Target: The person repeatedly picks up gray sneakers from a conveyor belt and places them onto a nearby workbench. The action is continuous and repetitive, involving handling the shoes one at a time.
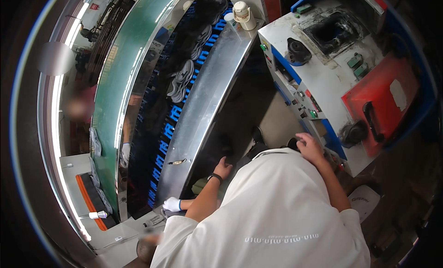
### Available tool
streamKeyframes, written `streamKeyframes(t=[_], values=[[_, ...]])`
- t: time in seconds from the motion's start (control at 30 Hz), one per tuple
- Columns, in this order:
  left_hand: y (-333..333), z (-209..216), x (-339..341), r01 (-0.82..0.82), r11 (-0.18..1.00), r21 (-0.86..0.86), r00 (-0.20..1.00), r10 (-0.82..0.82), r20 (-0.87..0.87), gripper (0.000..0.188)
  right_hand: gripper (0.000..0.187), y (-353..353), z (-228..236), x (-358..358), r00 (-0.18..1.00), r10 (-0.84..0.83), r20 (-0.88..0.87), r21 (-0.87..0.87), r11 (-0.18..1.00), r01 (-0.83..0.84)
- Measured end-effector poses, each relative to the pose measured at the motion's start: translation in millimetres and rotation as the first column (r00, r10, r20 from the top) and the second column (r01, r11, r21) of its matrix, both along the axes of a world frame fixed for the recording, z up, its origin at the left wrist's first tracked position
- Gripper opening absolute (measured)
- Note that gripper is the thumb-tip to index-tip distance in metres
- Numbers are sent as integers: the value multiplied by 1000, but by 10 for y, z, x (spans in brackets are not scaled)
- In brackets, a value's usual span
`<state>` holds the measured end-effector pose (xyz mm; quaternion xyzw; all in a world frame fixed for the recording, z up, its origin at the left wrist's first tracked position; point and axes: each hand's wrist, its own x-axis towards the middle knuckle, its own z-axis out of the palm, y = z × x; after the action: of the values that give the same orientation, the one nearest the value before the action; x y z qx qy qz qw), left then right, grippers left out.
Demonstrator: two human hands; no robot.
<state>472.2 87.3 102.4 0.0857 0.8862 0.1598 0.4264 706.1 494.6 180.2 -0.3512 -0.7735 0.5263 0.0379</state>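
My left hand (223,168), with a black band at its wrist, hangs beside the metal ledge (199,113). Its fingers are loosely bent and slightly apart, and nothing shows in them. Near the front of the white machine (323,76), my right hand (310,148) is held with bent fingers apart and likewise looks bare of any object. On the ledge lies a small yellowish tool (176,162). Past it, grey shoes (181,81) sit on a dark conveyor with blue supports (169,134).
A beige vacuum flask (244,18) stands at the ledge's far end. Another person's white-gloved hand (172,204) is near its close end. The machine carries a red cover (390,95) with a black handle and a dark opening (333,31). A green belt (131,46) runs further left.
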Motion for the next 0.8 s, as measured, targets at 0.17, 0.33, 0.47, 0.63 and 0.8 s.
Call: streamKeyframes(t=[0.17, 0.33, 0.47, 0.63, 0.8], values=[[162, 165, 303, 7, 1000, 8, 1000, -7, 8, 79, 27, -112, -216, 432, 998, 20, -66, -47, 999, -24], [333, 224, 464, 6, 996, -86, 838, -52, -543, 77, 27, -2, -284, 608, 996, 89, 4, -109, 990, -88], [580, 308, 215, -187, 981, 55, 775, 182, -605, 87, 31, 78, 110, 343, 994, 77, -82, 72, 995, -71], [558, 282, -281, -325, 943, 65, 791, 309, -529, 95, 68, 162, 335, -227, 991, -14, -131, 538, 839, 82], [644, 290, -778, -379, 910, 169, 833, 415, -366, 94, 91, 545, 330, -658, 966, -188, 177, 796, 605, -28]])
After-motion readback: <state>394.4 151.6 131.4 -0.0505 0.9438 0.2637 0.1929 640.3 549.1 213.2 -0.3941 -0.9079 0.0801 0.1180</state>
